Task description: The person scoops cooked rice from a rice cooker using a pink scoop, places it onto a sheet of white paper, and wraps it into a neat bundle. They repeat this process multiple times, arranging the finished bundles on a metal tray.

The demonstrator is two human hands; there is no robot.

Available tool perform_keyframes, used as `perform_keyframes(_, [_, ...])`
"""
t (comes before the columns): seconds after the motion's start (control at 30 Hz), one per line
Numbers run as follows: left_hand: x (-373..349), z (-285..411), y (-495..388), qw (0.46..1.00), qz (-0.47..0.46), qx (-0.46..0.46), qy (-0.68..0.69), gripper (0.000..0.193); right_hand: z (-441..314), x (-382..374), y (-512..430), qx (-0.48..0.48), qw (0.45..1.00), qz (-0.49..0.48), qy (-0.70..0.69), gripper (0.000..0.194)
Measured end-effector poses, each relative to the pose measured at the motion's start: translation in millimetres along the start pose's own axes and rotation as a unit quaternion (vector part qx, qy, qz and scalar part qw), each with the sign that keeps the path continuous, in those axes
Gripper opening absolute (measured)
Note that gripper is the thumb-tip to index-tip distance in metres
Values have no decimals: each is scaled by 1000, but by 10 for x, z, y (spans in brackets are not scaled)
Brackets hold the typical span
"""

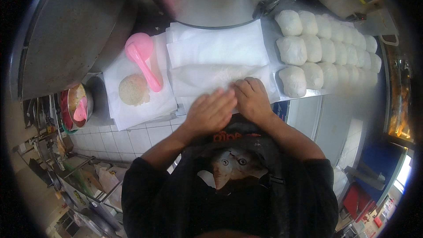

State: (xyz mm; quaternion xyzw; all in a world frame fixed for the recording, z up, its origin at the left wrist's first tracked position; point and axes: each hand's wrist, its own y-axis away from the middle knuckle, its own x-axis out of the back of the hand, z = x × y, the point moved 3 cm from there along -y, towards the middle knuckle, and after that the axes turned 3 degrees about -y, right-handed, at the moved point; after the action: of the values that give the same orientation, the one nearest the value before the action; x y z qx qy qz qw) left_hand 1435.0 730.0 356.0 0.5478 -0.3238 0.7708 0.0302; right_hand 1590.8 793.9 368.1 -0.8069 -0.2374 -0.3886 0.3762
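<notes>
A folded sheet of white wrapping paper [205, 77] lies on a stack of white paper [218, 44] in front of me. Whitish grains show faintly through its fold. My left hand [211, 110], slightly blurred, is flat with its fingers together and seems empty, over the paper's near edge. Right beside it, my right hand [252, 97] rests on the folded paper with bent fingers; its thumb is hidden. To the left, a round mound of cooked rice [132, 90] sits on another paper stack [115, 112]. A pink rice paddle [148, 72] leans across a pink round bowl [143, 41].
Rows of white wrapped packets [292, 51] cover the counter's right side. A large pale container [218, 0] stands behind the paper, and a big metal vessel [72, 29] rises at left. A metal bowl [89, 105] holding a pink scoop [80, 109] is at the left edge.
</notes>
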Motion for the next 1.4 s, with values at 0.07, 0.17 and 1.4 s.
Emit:
perform_keyframes(0.07, [-5, -204, -22, 998, 50, 0, -46, 35, 62, -33, 70, 10, 1000, -13, 4, 40])
perform_keyframes(0.17, [-66, -578, 128, 996, -60, 45, -42, 31, 246, 25, 223, -1, 1000, -5, -23, 39])
perform_keyframes(1.4, [-215, -391, -260, 925, 216, 301, 89, 21, 209, -423, -133, -396, 687, 223, -566, 25])
